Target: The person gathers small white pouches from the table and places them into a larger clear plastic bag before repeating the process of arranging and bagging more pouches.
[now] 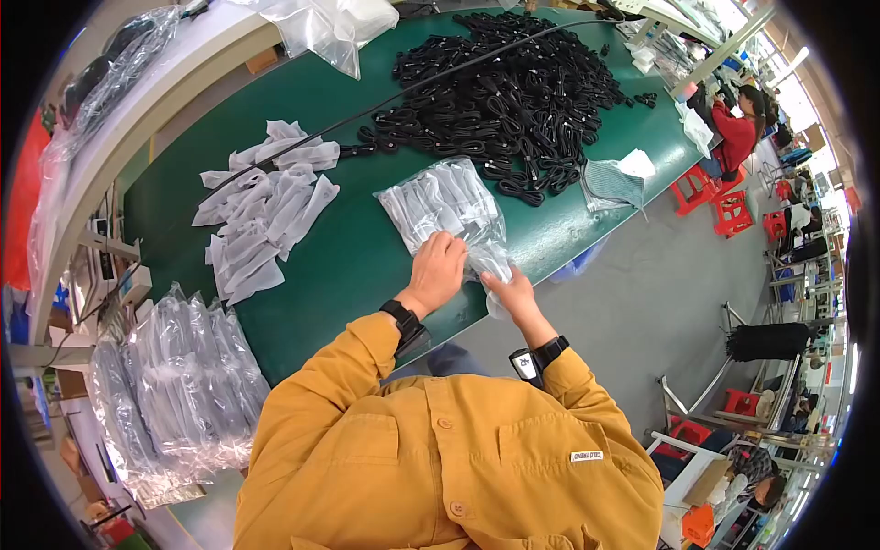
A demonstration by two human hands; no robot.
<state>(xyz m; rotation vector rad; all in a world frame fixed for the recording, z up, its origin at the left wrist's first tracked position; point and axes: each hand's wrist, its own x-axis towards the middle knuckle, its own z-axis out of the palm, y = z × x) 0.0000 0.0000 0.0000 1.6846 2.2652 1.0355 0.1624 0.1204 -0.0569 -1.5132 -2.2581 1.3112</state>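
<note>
A clear plastic bag (447,200) packed with a row of pale sleeves lies on the green table near its front edge. My left hand (437,268) rests on the near part of this bag, its fingers bent together against the plastic. At the bag's near right corner, my right hand (510,291) pinches the loose open end of the plastic, which bunches under the fingers. Whatever lies beneath the left fingers is hidden.
Black coiled cables (513,101) form a large heap at the back. Pale wrapped packets (270,206) are strewn on the left. Filled clear bags (183,376) stack at lower left. A grey mesh piece (614,185) lies at the right edge. Farther right sits a person in red (733,133).
</note>
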